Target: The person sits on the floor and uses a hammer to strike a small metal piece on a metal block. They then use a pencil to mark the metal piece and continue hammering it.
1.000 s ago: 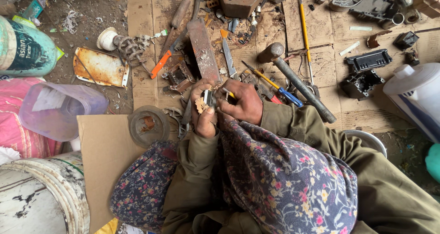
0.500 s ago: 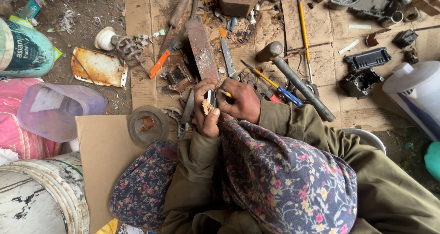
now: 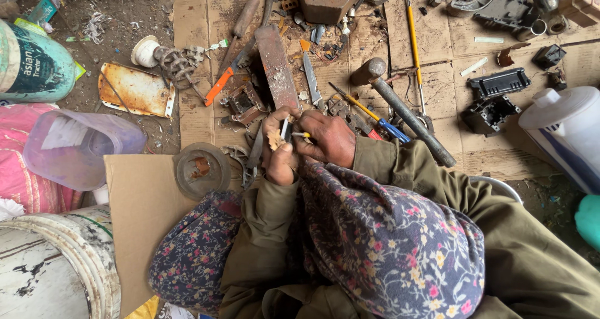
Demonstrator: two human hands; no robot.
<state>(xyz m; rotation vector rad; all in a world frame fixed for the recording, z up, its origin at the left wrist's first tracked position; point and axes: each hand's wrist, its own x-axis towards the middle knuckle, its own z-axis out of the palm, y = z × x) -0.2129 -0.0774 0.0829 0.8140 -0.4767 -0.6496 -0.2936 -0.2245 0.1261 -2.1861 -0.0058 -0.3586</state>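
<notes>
My left hand and my right hand meet over a cardboard-covered floor, just above my floral-cloth lap. The left hand grips a small dark metal part with a pale tan piece against it. The right hand pinches a thin yellow-tipped tool whose tip touches that part. Both olive sleeves run down to the bottom of the view. What lies under the fingers is hidden.
A hammer lies right of my hands, beside a yellow and blue screwdriver. Ahead are a rusty flat bar, an orange-handled tool and scrap metal. A clear plastic jug, round lid, white bucket and white container flank me.
Both hands stay together on the small part with only slight shifts of the fingers and the yellow-tipped tool. Nothing around them has moved.
</notes>
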